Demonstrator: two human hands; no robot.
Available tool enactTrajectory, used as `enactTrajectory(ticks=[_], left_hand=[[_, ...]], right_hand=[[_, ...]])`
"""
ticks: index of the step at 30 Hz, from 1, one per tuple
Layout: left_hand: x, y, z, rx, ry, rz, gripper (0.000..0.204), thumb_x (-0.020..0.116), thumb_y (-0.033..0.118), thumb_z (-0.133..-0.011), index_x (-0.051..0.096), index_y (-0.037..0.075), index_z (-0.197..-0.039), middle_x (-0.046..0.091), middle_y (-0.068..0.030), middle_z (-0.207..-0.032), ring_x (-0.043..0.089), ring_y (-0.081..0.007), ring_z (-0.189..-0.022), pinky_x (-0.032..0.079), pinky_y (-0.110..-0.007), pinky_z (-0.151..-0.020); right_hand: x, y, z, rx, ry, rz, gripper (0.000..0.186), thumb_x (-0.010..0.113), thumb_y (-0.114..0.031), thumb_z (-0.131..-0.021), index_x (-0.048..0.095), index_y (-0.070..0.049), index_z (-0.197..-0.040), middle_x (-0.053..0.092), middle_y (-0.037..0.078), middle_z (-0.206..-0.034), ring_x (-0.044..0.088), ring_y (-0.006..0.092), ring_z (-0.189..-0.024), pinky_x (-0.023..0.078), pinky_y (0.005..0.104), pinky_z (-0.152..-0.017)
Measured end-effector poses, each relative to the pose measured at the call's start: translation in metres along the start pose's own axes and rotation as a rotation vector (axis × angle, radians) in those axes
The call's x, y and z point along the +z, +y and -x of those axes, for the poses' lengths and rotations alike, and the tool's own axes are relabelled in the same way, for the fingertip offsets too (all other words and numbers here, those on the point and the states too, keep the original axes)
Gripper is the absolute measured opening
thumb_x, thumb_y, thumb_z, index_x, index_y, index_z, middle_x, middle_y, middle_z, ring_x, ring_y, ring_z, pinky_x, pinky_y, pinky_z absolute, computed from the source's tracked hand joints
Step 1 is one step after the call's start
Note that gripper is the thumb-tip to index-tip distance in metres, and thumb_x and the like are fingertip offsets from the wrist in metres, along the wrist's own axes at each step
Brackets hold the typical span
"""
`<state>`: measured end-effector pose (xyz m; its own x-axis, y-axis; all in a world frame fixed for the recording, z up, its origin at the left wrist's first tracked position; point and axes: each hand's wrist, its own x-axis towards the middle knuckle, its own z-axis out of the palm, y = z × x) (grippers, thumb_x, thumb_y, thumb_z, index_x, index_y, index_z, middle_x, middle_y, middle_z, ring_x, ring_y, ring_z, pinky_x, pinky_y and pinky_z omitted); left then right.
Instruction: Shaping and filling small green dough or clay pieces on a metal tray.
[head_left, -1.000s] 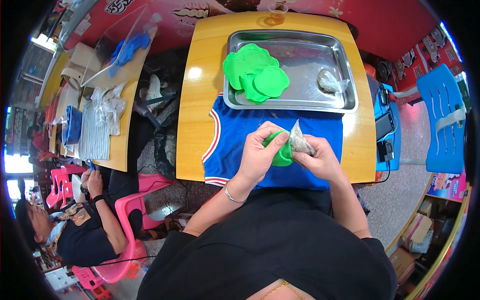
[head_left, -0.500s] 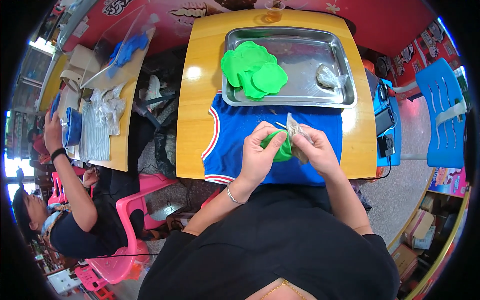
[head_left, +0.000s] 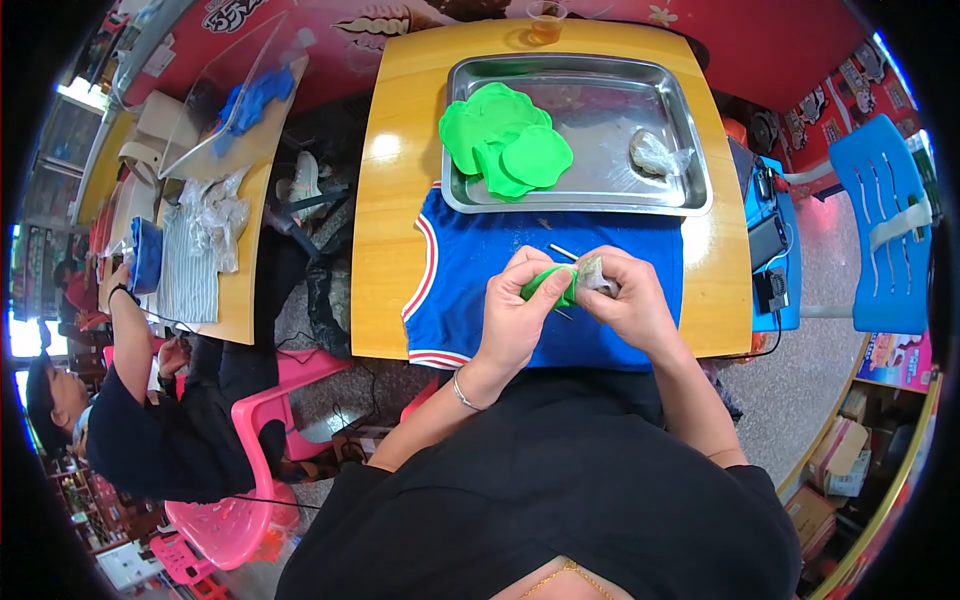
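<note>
Over a blue jersey-like cloth point(head_left: 455, 280), both my hands are closed and meet at the fingertips. My left hand point(head_left: 513, 320) pinches a thin, bright green, soft-looking sheet point(head_left: 545, 282), bunched between thumb and fingers. In my right hand point(head_left: 638, 300) is a crumpled clear plastic bag point(head_left: 594, 273), pressed against the green sheet; its contents are mostly hidden. Just beyond my fingertips lies a thin white stick point(head_left: 563, 252). Farther off, a metal tray point(head_left: 600, 110) holds several overlapping green pieces point(head_left: 500, 130) at its left and a plastic-wrapped lump point(head_left: 655, 154) at its right.
A cup of amber liquid point(head_left: 546, 30) stands at the yellow table's point(head_left: 385, 230) far edge. Right of the table are a blue chair point(head_left: 880, 230) and dark devices with cables point(head_left: 768, 245). At left, another person point(head_left: 150, 430) sits by a second table point(head_left: 238, 300) near a pink chair point(head_left: 255, 450).
The plastic bag, which stuck up from my right fingers, is now gathered lower within them. More of the white stick shows. At left, the other person's raised arm has come down.
</note>
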<state>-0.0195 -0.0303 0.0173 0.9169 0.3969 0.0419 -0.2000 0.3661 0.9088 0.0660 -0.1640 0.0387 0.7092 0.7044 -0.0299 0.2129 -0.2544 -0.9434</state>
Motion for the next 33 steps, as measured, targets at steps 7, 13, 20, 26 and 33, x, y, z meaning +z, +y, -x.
enactTrajectory(ticks=[7, 13, 20, 26, 33], left_hand=[[-0.004, -0.002, -0.005, 0.01, 0.025, 0.078, 0.011, 0.062, 0.009, -0.086, 0.065, -0.001, -0.086, 0.052, -0.0015, -0.082, 0.048, -0.0068, -0.074, 0.039, -0.02, -0.067], [0.002, 0.003, -0.005, -0.002, 0.026, 0.119, 0.012, 0.061, 0.01, -0.087, 0.065, -0.001, -0.086, 0.052, -0.0015, -0.082, 0.048, -0.0072, -0.075, 0.039, -0.02, -0.068], [-0.002, 0.002, -0.005, 0.0, -0.012, 0.066, 0.012, 0.062, 0.011, -0.086, 0.065, -0.001, -0.086, 0.053, -0.0022, -0.084, 0.05, -0.0075, -0.077, 0.04, -0.02, -0.07], [0.004, 0.006, -0.002, -0.008, 0.006, 0.088, 0.013, 0.061, 0.011, -0.087, 0.065, -0.001, -0.087, 0.054, -0.0022, -0.083, 0.05, -0.0072, -0.077, 0.04, -0.02, -0.07], [0.006, 0.005, -0.001, -0.01, 0.028, 0.115, 0.012, 0.061, 0.011, -0.087, 0.065, -0.001, -0.088, 0.054, -0.0025, -0.083, 0.051, -0.0074, -0.078, 0.041, -0.021, -0.069]], right_hand=[[0.002, -0.004, 0.002, -0.08, 0.056, -0.347, 0.011, 0.062, -0.005, -0.077, 0.055, -0.001, -0.084, 0.057, 0.006, -0.093, 0.053, 0.0101, -0.075, 0.044, 0.0245, -0.061], [-0.003, 0.004, -0.002, -0.349, 0.087, 0.076, 0.016, 0.06, -0.007, -0.079, 0.054, -0.001, -0.093, 0.057, 0.006, -0.09, 0.051, 0.0083, -0.073, 0.042, 0.0221, -0.061], [0.004, -0.001, 0.0, -0.263, 0.174, -0.156, 0.015, 0.065, -0.008, -0.078, 0.057, -0.001, -0.089, 0.059, 0.006, -0.084, 0.055, 0.0102, -0.072, 0.044, 0.0235, -0.064], [0.005, 0.006, 0.003, -0.093, 0.293, -0.314, 0.016, 0.065, -0.007, -0.08, 0.056, -0.001, -0.093, 0.056, 0.003, -0.081, 0.054, 0.0087, -0.074, 0.044, 0.0229, -0.064], [0.007, -0.004, 0.007, -0.09, 0.208, -0.281, 0.018, 0.065, -0.004, -0.08, 0.055, -0.001, -0.095, 0.057, 0.002, -0.081, 0.053, 0.0055, -0.07, 0.043, 0.0209, -0.058]])
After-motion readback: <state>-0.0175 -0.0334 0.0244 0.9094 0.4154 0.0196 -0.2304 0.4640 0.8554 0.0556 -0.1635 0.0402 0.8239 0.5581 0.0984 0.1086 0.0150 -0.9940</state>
